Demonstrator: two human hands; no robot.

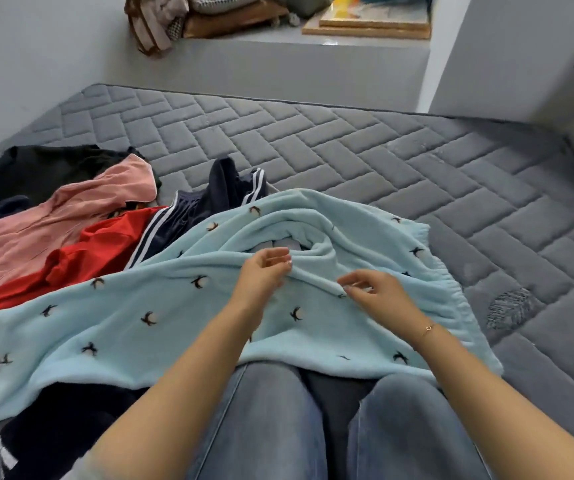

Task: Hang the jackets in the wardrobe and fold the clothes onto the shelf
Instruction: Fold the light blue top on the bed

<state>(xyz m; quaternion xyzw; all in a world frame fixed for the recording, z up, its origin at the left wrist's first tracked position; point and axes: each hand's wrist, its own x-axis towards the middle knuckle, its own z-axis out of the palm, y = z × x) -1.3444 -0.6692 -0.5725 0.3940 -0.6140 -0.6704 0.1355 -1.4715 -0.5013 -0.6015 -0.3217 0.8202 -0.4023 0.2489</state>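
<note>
Head view: we are pinching a ridge of the blue sweater (pixel 188 317) between left hand (pixel 261 275) and right hand (pixel 379 294) fingertips, seemingly straightening it for folding.

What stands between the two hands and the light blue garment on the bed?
Nothing visible does. The left hand and the right hand are already on the light blue garment, both at a raised fold near its middle.

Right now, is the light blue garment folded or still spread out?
Spread out, not folded. The light blue garment lies loose and rumpled across the mattress and the person's knees, both hands on its bunched middle.
</note>
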